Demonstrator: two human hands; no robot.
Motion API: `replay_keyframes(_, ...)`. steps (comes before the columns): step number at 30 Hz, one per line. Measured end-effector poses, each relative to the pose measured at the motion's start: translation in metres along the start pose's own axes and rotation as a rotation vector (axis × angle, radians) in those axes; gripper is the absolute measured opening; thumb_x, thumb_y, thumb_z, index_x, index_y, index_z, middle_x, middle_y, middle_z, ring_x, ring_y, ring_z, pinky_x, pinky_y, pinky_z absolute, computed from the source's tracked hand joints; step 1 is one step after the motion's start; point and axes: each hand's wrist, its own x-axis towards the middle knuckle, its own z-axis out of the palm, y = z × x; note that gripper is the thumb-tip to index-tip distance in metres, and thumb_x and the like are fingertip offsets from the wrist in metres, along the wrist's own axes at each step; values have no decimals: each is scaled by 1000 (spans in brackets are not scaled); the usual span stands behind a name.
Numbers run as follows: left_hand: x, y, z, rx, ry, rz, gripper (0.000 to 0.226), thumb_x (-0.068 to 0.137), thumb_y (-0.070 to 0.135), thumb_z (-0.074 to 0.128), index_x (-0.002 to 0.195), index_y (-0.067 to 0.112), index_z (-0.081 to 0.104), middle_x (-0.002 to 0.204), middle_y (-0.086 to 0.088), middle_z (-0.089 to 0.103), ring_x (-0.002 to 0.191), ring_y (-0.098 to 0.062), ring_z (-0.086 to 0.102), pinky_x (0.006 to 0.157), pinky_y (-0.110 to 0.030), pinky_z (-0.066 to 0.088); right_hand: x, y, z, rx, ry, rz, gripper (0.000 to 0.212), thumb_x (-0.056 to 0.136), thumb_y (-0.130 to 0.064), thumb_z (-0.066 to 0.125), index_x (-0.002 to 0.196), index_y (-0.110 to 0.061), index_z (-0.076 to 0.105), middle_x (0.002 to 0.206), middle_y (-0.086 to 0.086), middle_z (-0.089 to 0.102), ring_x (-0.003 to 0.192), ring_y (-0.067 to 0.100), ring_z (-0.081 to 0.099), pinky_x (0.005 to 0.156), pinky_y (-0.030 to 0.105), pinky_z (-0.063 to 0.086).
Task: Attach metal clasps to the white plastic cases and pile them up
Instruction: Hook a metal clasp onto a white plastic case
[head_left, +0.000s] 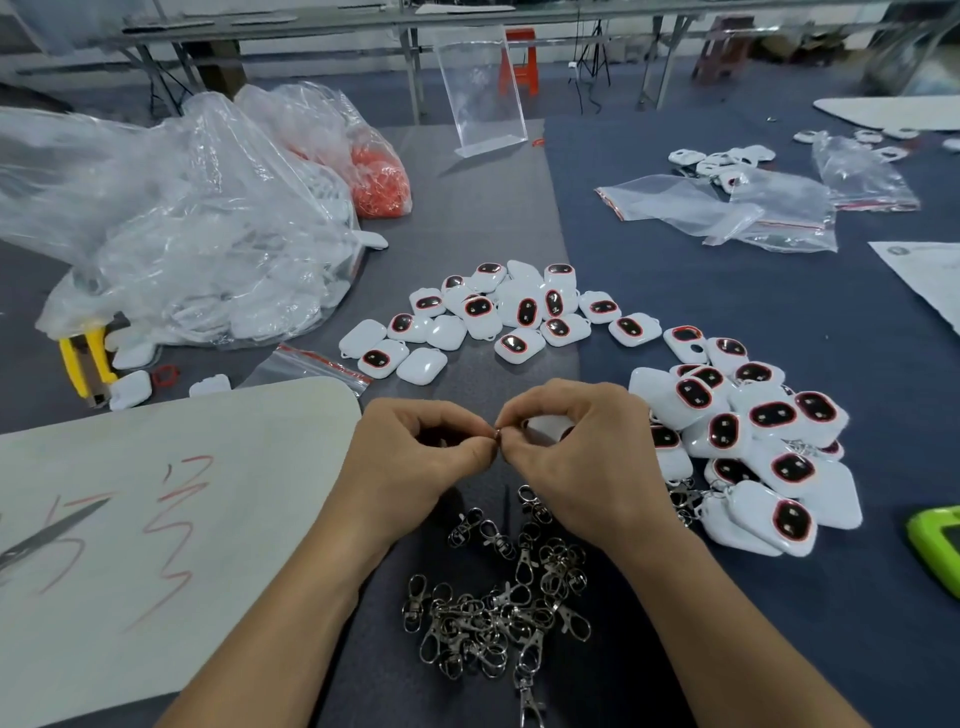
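Work table (649, 270), grey and dark blue covering. All places are given from the heap of metal clasps.

1. Heap of metal clasps (498, 608): loose swivel snap hooks, tangled, at the near edge between the two forearms.
2. Left hand (415, 452): just beyond the heap, to its left. Fingers curled, with thumb and forefinger tips pinched on a small metal ring (497, 434).
3. Right hand (576, 447): just beyond the heap, to its right. Fingers curled, with tips pinched on the same ring and meeting the left hand's tips.
4. White plastic case (543, 423): under the right hand's curled fingers and mostly hidden. Cannot tell whether it is gripped or lying on the table.
5. Pile of finished cases (743, 447): right of the heap, overlapping. White shells have black, red-rimmed windows, and clasps show at the pile's near edge.
6. Loose spread of cases (493, 317): beyond the heap, past the hands. Some are window-up, some plain-side-up.
7. White board (156, 519): left of the heap, with red strokes. Scissors (47, 540) lie on it, blurred.
8. Large clear bag (182, 234): far left beyond the heap, with white parts inside.
9. Bag of orange-red parts (379, 176): behind the clear bag.
10. Yellow tool (85, 364): at the clear bag's near edge.
11. Clear acrylic stand (483, 88): far beyond the heap, upright.
12. Zip bags (727, 208): far right beyond the heap, mostly flat.
13. Green device (935, 545): right of the heap, at the frame edge, cropped.
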Motion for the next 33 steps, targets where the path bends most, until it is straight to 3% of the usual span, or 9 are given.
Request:
replay_keyframes(4, 1, -1, -4, -56, -93, -40, 12, 65, 13, 79, 72, 22, 81, 68, -7, 75, 63, -11, 65, 63, -21, 50, 0, 0, -4, -20, -50, -72, 19, 78, -12, 81, 76, -31, 78, 75, -17, 70, 78, 2, 67, 67, 9, 45)
replay_keyframes(7, 2, -1, -5, -65, -103, -61, 11, 63, 12, 78, 70, 20, 81, 64, -3, 73, 59, -7, 60, 57, -16, 45, 1, 0, -5, -34, -53, -126, 20, 77, -10, 81, 76, -30, 79, 77, -16, 71, 79, 2, 68, 67, 8, 44)
replay_keyframes(16, 1, 0, -1, -63, -71, -62, 16, 58, 5, 69, 61, 18, 77, 55, 0, 64, 51, -5, 49, 51, -15, 36, -2, -1, -3, 4, -59, -175, 21, 75, -6, 82, 76, -27, 79, 77, -12, 71, 76, 6, 69, 68, 16, 49)
replay_keyframes(23, -3, 1, 8, -44, 74, -42, 11, 55, 12, 64, 58, 16, 73, 51, 3, 60, 48, -6, 45, 48, -16, 33, -2, -2, 1, 39, -13, -148, 20, 76, -9, 82, 76, -28, 79, 73, -15, 71, 73, 3, 68, 64, 8, 43)
replay_keyframes(26, -2, 0, 4, 220, 292, 88, 8, 56, 26, 68, 62, 27, 73, 52, 12, 62, 48, 0, 49, 49, -14, 38, 1, 3, 6, 77, -35, 133, 11, 80, -19, 81, 82, -30, 81, 73, -18, 73, 70, -1, 67, 63, 8, 45)
replay_keyframes(28, -3, -2, -4, 590, 387, 185, 6, 60, 33, 69, 64, 30, 70, 54, 13, 59, 53, -4, 53, 52, -21, 42, 4, 7, 6, 41, -85, 296, 23, 82, -25, 77, 103, -34, 78, 83, -13, 75, 76, 2, 67, 73, 17, 51)
replay_keyframes(31, -6, -5, -6, 968, 305, 275, 6, 65, 37, 69, 69, 33, 71, 57, 12, 59, 58, -15, 60, 57, -27, 48, 8, 10, 1, 227, -181, 383, 49, 88, -7, 62, 124, -41, 60, 93, -3, 75, 80, 23, 70, 78, 42, 60)
replay_keyframes(33, -5, -6, -1, 1047, 174, 284, 5, 73, 35, 72, 76, 33, 74, 67, 10, 66, 67, -19, 66, 60, -31, 51, 7, 11, -1, 334, -252, 414, 50, 94, 0, 57, 120, -42, 53, 98, -4, 76, 84, 24, 73, 76, 39, 60)
